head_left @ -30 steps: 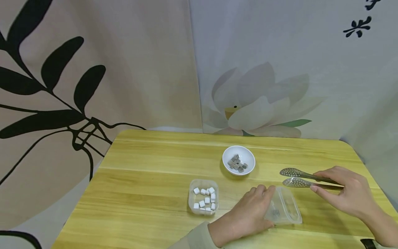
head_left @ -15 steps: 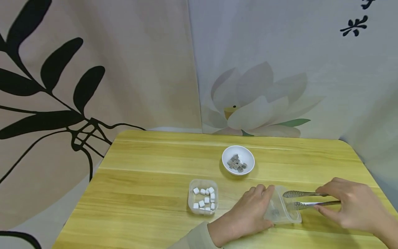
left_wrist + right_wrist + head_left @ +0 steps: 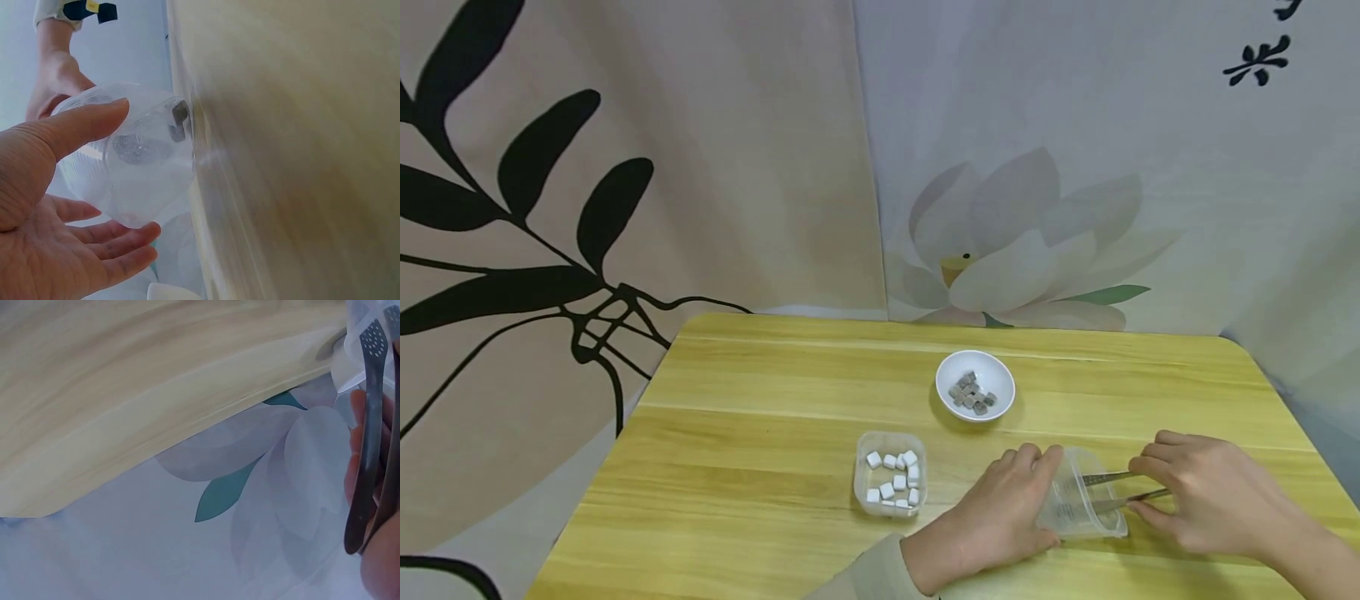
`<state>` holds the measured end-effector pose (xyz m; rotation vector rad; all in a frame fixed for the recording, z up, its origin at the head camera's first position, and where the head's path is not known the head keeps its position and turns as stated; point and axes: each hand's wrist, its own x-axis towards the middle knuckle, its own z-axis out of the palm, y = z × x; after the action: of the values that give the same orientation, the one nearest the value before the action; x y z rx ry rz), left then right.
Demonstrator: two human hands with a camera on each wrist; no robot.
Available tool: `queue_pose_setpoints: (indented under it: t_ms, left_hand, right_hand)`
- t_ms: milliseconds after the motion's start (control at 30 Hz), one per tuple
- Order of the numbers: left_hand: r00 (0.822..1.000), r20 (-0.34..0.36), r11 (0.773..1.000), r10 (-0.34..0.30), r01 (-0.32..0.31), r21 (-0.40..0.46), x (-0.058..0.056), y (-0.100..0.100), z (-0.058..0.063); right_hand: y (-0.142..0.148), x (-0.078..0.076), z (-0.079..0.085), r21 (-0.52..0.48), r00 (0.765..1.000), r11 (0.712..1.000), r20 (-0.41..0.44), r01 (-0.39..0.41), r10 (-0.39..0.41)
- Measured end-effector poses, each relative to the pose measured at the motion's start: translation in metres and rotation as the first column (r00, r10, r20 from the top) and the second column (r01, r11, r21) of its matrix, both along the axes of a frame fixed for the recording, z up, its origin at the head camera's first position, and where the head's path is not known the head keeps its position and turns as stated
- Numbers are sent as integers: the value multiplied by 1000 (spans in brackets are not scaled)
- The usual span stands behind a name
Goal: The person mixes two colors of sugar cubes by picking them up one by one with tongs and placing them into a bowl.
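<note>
Left hand (image 3: 992, 515) grips a clear tub (image 3: 1063, 503) lying sideways on a table (image 3: 737, 433); right hand (image 3: 1213, 493) pinches tongs (image 3: 373, 419) inside it; a loose squeeze could let a dark cube (image 3: 179, 112) slip.

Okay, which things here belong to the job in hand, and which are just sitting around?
In use:
tongs, in the right hand
clear container, held by the left hand
dark pieces inside it

Untouched, though possibly needed:
white bowl with grey cubes
small tub with white cubes
</note>
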<state>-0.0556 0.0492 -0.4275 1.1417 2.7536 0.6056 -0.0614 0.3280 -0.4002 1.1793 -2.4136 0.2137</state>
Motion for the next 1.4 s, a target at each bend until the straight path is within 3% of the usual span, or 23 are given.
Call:
queue_pose_setpoints:
  t_ms: [333, 633, 1067, 1400]
  left_hand:
    - [1000, -7, 1000, 3, -3, -1, 0, 0, 0]
    - [1000, -4, 1000, 8, -8, -1, 0, 0, 1]
    - [1000, 5, 1000, 16, -16, -7, 0, 1, 0]
    - [1000, 12, 1000, 21, -21, -15, 0, 2, 1]
  right_hand:
    - [-5, 1, 0, -2, 998, 1000, 53, -26, 26]
    - [-7, 1, -3, 8, 999, 1000, 23, -23, 22]
    - [5, 6, -2, -107, 994, 989, 7, 105, -105]
    - [19, 13, 6, -233, 980, 952, 25, 199, -199]
